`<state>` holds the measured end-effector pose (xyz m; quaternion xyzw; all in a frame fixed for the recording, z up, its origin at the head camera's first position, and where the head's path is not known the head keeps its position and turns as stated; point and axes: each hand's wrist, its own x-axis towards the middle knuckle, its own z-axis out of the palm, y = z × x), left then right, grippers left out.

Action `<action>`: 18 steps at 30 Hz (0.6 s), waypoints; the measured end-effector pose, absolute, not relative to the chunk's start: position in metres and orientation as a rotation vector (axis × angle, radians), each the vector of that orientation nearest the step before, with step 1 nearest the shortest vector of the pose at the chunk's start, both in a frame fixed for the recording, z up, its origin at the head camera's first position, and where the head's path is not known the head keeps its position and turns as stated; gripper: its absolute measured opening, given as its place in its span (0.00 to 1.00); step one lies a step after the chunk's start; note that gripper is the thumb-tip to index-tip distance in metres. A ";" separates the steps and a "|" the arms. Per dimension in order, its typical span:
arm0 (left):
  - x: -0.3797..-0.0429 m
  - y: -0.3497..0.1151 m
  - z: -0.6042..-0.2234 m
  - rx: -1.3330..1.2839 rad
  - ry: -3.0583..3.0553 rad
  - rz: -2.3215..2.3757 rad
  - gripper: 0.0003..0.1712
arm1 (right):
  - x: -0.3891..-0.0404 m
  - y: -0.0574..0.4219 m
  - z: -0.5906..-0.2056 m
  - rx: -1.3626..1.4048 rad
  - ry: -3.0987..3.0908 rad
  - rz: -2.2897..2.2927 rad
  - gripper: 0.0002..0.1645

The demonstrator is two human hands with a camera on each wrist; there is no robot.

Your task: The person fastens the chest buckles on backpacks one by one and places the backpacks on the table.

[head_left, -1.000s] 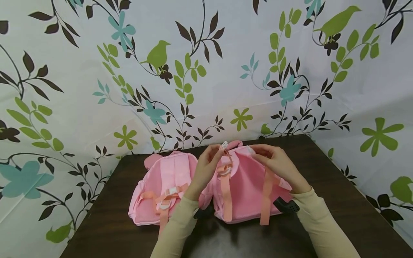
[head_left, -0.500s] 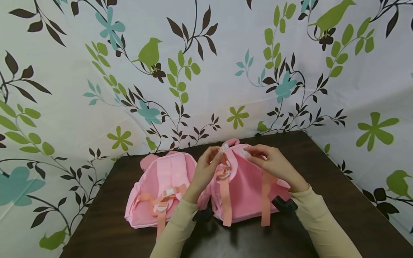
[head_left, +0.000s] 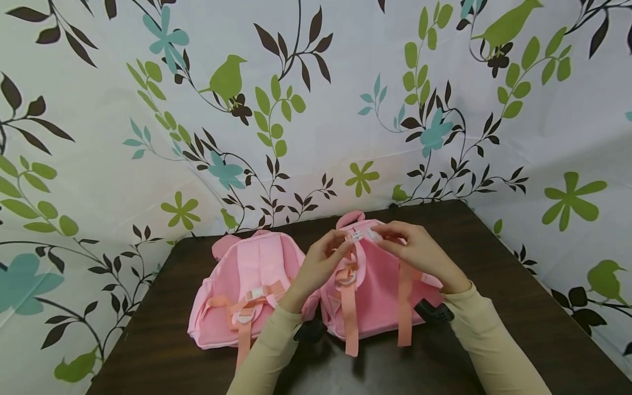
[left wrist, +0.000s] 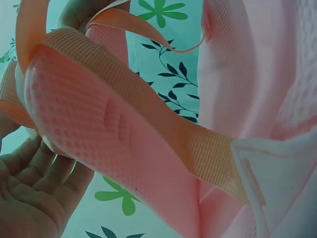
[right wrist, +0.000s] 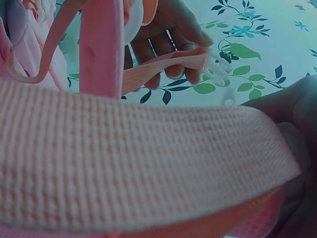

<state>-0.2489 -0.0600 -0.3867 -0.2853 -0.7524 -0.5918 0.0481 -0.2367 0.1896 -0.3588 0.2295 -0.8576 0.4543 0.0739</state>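
Note:
My left hand [head_left: 321,263] pinches an orange strap whose end carries a white pronged buckle half [head_left: 356,236]. Facing it at a small gap is the other white buckle half [head_left: 373,235], between the thumb and fingers of my right hand [head_left: 419,249]. Both halves are at the top of a pink backpack [head_left: 377,291] that stands with its strap side toward me. In the right wrist view, the prongs [right wrist: 215,69] stick out past the left fingertips, and broad webbing [right wrist: 148,153] fills the foreground. A padded shoulder strap [left wrist: 99,109] crosses the left wrist view, partly hiding the left fingers.
A second pink backpack [head_left: 261,258], with orange straps and a white buckle, stands close on the left. Both rest on a dark wooden table [head_left: 163,307]. Behind it hangs a white cloth [head_left: 316,137] printed with birds and leaves.
My left hand has brought the pronged buckle half right and slightly down, turning it toward the other half. My right hand has shifted inward with its half. The head view has moved slightly.

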 end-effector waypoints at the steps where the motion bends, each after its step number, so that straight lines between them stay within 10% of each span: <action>1: -0.249 -0.060 -0.387 -0.882 -2.299 -1.789 0.10 | -0.237 0.190 -0.359 0.697 -2.575 1.362 0.22; 18: -0.247 -0.058 -0.389 -0.924 -2.371 -1.587 0.11 | -0.235 0.188 -0.358 0.775 -2.611 1.288 0.21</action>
